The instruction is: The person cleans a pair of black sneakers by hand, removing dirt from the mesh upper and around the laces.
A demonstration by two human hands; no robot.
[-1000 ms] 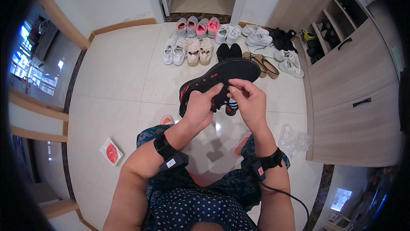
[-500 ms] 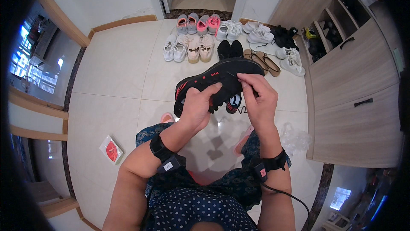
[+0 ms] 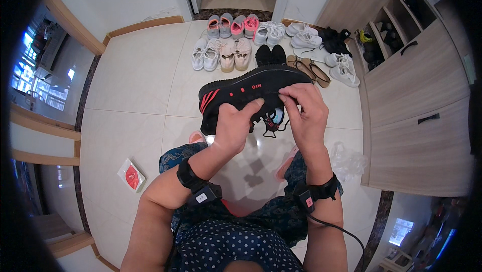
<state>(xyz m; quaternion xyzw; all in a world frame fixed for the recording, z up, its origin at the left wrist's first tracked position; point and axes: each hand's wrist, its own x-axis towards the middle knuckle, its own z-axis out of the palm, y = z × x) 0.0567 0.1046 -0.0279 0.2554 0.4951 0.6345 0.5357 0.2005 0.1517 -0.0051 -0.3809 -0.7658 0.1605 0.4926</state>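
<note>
A black sneaker (image 3: 228, 103) with red stripes and red marks on its side is held up on its side in front of me, sole edge away from me. My left hand (image 3: 236, 124) is closed around its opening and middle, thumb lying on the side. Near the toe end, my right hand (image 3: 306, 106) has thumb and forefinger pinched together against the shoe's side; whatever is between them is too small to make out. Beneath the sneaker, black laces (image 3: 271, 133) dangle beside a partly hidden black, red and pale blue piece (image 3: 275, 116); I cannot tell whether it belongs to the same shoe.
Beyond the sneaker stand rows of footwear: white sneakers (image 3: 205, 55), pink-soled grey ones, black shoes (image 3: 270, 55), tan flats (image 3: 314, 71). A wood-grain shoe cabinet (image 3: 416, 116) lines the right. A red-and-white packet (image 3: 131, 175) lies left; a clear plastic bag (image 3: 346, 161) lies right.
The sneaker has turned slightly, so more of its side and red stripes faces me, its heel shifted a little left. Both hands keep their places on it.
</note>
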